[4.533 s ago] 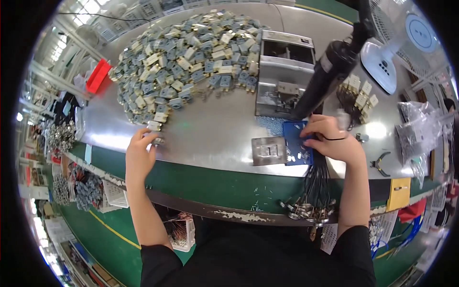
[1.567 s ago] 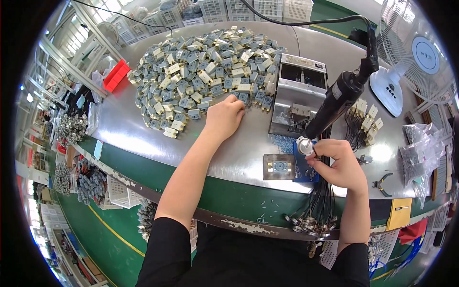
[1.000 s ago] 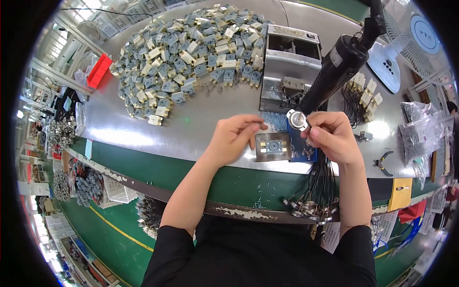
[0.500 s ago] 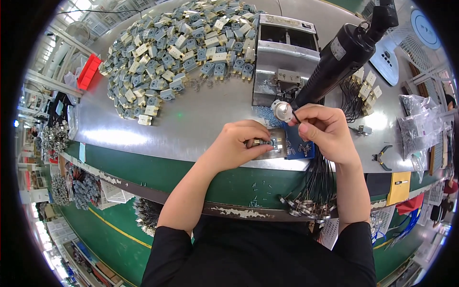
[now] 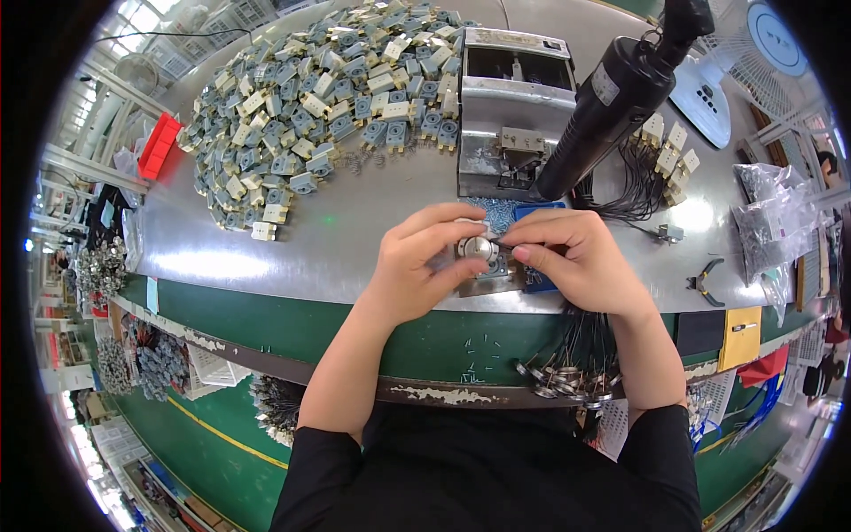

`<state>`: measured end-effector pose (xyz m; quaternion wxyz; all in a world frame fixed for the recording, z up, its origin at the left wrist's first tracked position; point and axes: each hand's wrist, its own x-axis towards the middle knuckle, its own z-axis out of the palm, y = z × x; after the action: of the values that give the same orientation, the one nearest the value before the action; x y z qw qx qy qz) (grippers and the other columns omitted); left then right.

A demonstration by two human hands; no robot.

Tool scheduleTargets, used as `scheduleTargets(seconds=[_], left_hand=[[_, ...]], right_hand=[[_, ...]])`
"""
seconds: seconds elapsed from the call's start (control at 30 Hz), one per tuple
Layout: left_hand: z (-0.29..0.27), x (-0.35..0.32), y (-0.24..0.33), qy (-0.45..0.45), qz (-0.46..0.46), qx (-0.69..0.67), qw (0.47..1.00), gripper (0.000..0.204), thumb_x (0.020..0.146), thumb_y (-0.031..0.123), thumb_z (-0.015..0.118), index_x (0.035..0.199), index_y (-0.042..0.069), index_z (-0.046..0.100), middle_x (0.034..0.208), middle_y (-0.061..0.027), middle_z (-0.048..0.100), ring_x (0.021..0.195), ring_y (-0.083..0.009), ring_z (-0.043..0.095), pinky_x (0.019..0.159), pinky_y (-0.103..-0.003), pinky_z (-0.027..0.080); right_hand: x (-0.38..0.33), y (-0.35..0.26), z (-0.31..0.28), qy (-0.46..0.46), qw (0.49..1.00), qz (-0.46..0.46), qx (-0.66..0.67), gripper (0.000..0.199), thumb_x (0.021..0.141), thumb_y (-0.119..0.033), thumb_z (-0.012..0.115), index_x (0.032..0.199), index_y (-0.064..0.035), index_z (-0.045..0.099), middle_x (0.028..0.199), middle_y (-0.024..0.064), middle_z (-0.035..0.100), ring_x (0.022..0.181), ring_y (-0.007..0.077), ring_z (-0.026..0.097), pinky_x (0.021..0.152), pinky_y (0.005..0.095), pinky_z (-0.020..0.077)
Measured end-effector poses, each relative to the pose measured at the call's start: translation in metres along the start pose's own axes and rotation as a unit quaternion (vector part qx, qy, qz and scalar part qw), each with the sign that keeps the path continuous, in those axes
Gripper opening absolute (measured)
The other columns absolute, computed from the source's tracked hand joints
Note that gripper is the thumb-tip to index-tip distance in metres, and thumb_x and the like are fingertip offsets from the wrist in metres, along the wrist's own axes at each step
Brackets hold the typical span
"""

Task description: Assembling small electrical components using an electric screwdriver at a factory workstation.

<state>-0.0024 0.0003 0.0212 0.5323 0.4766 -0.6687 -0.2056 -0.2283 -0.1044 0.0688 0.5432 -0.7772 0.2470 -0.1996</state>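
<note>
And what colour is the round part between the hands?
The round part is silver, seen in the head view.

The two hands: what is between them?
In the head view, a round silver part is between the left hand and the right hand, with a metal plate beneath.

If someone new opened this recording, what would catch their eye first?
Probably the sprawling heap of small grey and cream blocks, filling the far left of the shiny metal tabletop. Next, the thick black cylindrical tool, slanting beside a boxy grey metal machine right of centre. Nearer the person, the left hand and right hand meet at a small round silvery metal part.
</note>
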Motion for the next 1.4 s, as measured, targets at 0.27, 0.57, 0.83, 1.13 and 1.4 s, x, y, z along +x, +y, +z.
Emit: scheduleTargets(seconds=[0.27,0.57,0.83,1.13,1.4], left_hand=[[0.01,-0.005,0.002,-0.044,0.014,0.086,0.995,0.038,0.074,0.01,0.092,0.106,0.001,0.075,0.111,-0.0141,0.077,0.105,-0.0307,0.076,0.089,-0.04,0.061],[0.033,-0.018,-0.015,-0.05,-0.019,0.067,0.996,0.037,0.073,0.011,0.096,0.101,0.0,0.074,0.108,-0.0154,0.077,0.112,-0.0329,0.076,0.093,-0.041,0.062],[0.03,-0.015,-0.023,-0.059,-0.062,-0.02,0.996,0.037,0.073,0.01,0.095,0.103,0.002,0.076,0.112,-0.0143,0.078,0.106,-0.029,0.076,0.093,-0.039,0.059],[0.028,-0.011,-0.021,-0.068,-0.079,-0.037,0.994,0.033,0.074,0.008,0.093,0.102,0.001,0.077,0.113,-0.0151,0.078,0.107,-0.0294,0.075,0.095,-0.039,0.059],[0.023,-0.009,-0.023,-0.108,-0.09,-0.046,0.989,0.03,0.077,0.005,0.09,0.103,0.001,0.077,0.115,-0.015,0.077,0.108,-0.0303,0.075,0.096,-0.039,0.059]], right_hand=[[-0.003,-0.013,0.002,0.039,0.996,0.05,-0.065,0.013,0.09,0.004,0.071,0.101,0.0052,0.077,0.091,0.013,0.076,0.077,0.0207,0.068,0.071,0.0332,0.0538],[-0.006,0.013,0.007,0.025,0.982,-0.006,-0.186,0.012,0.084,0.002,0.071,0.094,0.0051,0.076,0.085,0.0201,0.072,0.078,0.0342,0.07,0.073,0.0392,0.0546],[-0.003,0.021,0.006,-0.003,0.983,-0.007,-0.184,0.01,0.084,0.002,0.069,0.092,0.0053,0.075,0.085,0.0206,0.071,0.082,0.0368,0.07,0.076,0.0409,0.0548],[-0.004,0.019,0.012,0.01,0.976,-0.021,-0.217,0.009,0.085,0.003,0.07,0.093,0.0036,0.073,0.089,0.0187,0.069,0.086,0.04,0.069,0.077,0.0446,0.0549],[-0.003,0.015,0.008,-0.02,0.967,-0.012,-0.256,0.008,0.086,0.002,0.069,0.094,0.003,0.071,0.09,0.0186,0.068,0.086,0.0413,0.068,0.077,0.0458,0.0555]])
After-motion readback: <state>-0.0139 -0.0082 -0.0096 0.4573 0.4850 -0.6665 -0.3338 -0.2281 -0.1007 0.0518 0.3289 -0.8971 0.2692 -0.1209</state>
